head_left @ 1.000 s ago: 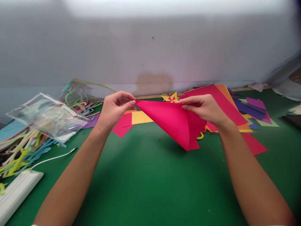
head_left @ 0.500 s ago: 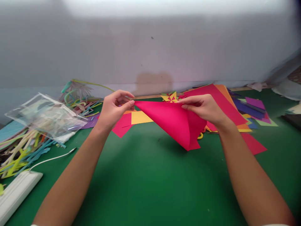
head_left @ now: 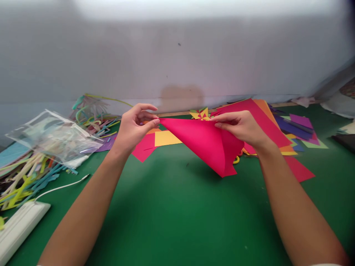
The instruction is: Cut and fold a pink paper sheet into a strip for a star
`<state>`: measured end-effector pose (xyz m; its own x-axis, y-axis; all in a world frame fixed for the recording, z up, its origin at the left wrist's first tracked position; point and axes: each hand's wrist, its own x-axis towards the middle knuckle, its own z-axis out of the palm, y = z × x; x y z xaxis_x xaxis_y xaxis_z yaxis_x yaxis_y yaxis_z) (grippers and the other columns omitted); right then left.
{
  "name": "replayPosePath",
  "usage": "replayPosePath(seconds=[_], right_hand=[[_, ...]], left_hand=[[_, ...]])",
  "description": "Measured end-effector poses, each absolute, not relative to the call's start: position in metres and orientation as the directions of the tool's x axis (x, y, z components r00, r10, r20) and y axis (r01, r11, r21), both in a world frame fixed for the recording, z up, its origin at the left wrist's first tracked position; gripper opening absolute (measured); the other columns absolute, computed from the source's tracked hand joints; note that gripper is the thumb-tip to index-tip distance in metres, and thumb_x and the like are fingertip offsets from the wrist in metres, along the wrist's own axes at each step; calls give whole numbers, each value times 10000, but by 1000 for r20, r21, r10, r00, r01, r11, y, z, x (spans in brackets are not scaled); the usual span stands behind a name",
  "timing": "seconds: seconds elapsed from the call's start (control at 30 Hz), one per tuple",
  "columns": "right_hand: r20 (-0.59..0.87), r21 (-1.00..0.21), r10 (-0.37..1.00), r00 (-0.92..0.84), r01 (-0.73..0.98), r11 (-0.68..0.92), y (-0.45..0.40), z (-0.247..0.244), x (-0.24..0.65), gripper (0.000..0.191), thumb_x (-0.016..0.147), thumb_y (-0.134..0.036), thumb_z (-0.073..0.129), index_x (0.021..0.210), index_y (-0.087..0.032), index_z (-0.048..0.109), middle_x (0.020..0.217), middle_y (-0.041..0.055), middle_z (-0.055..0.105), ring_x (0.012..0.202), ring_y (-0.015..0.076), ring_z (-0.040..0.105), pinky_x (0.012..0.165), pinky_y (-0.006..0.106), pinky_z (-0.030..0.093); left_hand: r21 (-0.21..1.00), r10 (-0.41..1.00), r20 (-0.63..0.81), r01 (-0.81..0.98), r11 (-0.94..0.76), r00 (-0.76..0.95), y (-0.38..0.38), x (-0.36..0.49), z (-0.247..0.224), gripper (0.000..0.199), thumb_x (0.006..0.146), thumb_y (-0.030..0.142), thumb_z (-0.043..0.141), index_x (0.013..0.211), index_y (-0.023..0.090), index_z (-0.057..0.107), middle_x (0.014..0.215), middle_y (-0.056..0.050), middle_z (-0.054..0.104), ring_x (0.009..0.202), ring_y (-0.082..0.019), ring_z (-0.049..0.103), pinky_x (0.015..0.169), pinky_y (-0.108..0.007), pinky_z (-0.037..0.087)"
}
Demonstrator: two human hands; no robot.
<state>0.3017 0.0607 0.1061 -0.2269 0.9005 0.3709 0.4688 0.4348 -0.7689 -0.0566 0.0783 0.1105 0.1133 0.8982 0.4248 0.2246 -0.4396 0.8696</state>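
- Two bare hands meet one sheet of glossy pinkish-red paper (head_left: pixel 198 142) near the middle of the frame, where we see it curled into a cone, its narrow point toward the left and its wide, flaring end toward the right.
- Our left hand (head_left: pixel 135 123), left of centre, has a narrow pinch: the thumb and a finger close on the cone's point, while the index finger is lifted clear above the thumb.
- Our right hand (head_left: pixel 240 125), right of centre, grips the paper's upper edge between thumb and fingers, palm partly over the flared end.
- The cone's lowest corner hangs close over the green tabletop (head_left: pixel 180 221) (we cannot tell whether it touches).
- Just behind the flared end we make out a yellow looped handle (head_left: pixel 236 160), mostly hidden.
- Beyond the cone, we find a yellow and red paper star (head_left: pixel 203 114) above centre, and a yellow paper rectangle (head_left: pixel 167 139) beside a flat red paper piece (head_left: pixel 144 147), near our left hand.
- To the right of centre, large red and orange paper sheets (head_left: pixel 263 125) lie overlapped behind our right wrist.
- At the left of the frame we see a clear plastic bag (head_left: pixel 59 138), a heap of multicoloured thin strips (head_left: pixel 30 177) and, lower left, a long white block (head_left: pixel 24 229) near a thin white cable (head_left: pixel 61 187).
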Motion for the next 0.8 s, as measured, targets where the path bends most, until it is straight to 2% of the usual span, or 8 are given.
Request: replayPosePath(seconds=[0.17, 0.4, 0.6, 0.8], right_hand=[[376, -765, 898, -228, 470, 440, 61, 105, 303, 182, 909, -397, 788, 1071, -357, 862, 1079, 7, 835, 1082, 322, 770, 911, 455, 657], [375, -762, 898, -232, 475, 441, 63, 102, 305, 171, 913, -399, 788, 1069, -392, 859, 1071, -5, 835, 1074, 317, 773, 897, 448, 657], [377, -758, 894, -243, 474, 449, 60, 105, 297, 172, 918, -411, 784, 1064, -364, 862, 1088, 5, 834, 1084, 318, 770, 889, 430, 648], [352, -794, 887, -298, 406, 452, 53, 110, 280, 197, 926, -394, 782, 1099, -341, 858, 1080, 13, 837, 1075, 309, 770, 932, 431, 637]], left_hand=[[874, 904, 413, 230, -428, 112, 78, -57, 111, 373, 806, 293, 858, 1148, 221, 726, 881, -21, 767, 811, -186, 764, 776, -304, 639], [871, 903, 412, 239, -429, 120, 78, -56, 111, 341, 797, 273, 849, 1110, 208, 728, 887, -29, 737, 883, -200, 749, 796, -315, 653], [886, 913, 371, 229, -403, 171, 76, -56, 112, 288, 833, 249, 769, 1117, 216, 732, 962, -31, 690, 907, -192, 709, 802, -332, 655], [813, 907, 283, 425, -399, 310, 73, -56, 115, 195, 913, 356, 720, 1033, 209, 764, 1003, -48, 753, 916, -208, 719, 826, -310, 589]])
